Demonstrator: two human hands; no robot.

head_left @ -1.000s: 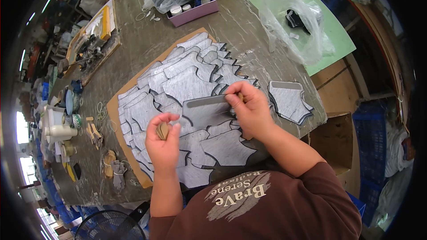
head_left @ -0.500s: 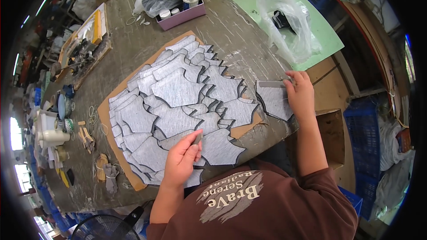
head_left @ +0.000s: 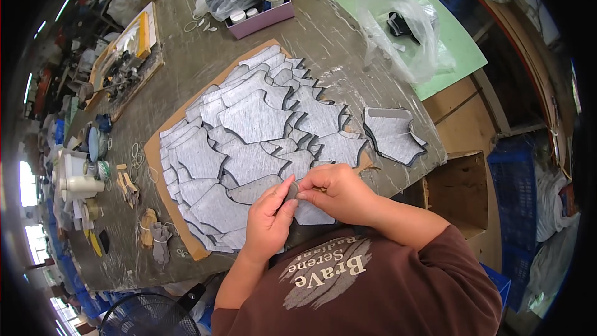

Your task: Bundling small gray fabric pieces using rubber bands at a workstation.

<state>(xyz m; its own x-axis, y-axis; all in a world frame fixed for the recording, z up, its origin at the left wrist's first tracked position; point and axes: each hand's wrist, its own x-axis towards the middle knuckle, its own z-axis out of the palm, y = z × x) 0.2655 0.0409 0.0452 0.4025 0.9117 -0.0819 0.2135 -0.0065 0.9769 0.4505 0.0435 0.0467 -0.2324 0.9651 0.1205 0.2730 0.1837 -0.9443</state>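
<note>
My left hand (head_left: 268,218) is closed on small grey strips (head_left: 291,193), held just above the near edge of the cut pieces. Against it, my right hand (head_left: 339,193) pinches at the strips' edge with thumb and forefinger; its grip is partly hidden. Many grey, dark-edged cut pieces (head_left: 255,118) with curved, pointed outlines overlap beneath and beyond both hands. To their right, a separate small pile of the same pieces (head_left: 393,140) lies by the table edge. A darker grey strip (head_left: 388,113) runs along that pile's far edge.
Brown cardboard (head_left: 155,155) lies under the pieces on the worn table (head_left: 329,43). At the back are a purple box (head_left: 264,20) of small jars and a clear plastic bag (head_left: 398,31). Tied bundles (head_left: 160,242) lie left. A black fan (head_left: 149,314) stands near left.
My right hand has left the separate pile and come across to meet my left hand at the small strips. The darker strip stays on that pile. The whole view has shifted slightly.
</note>
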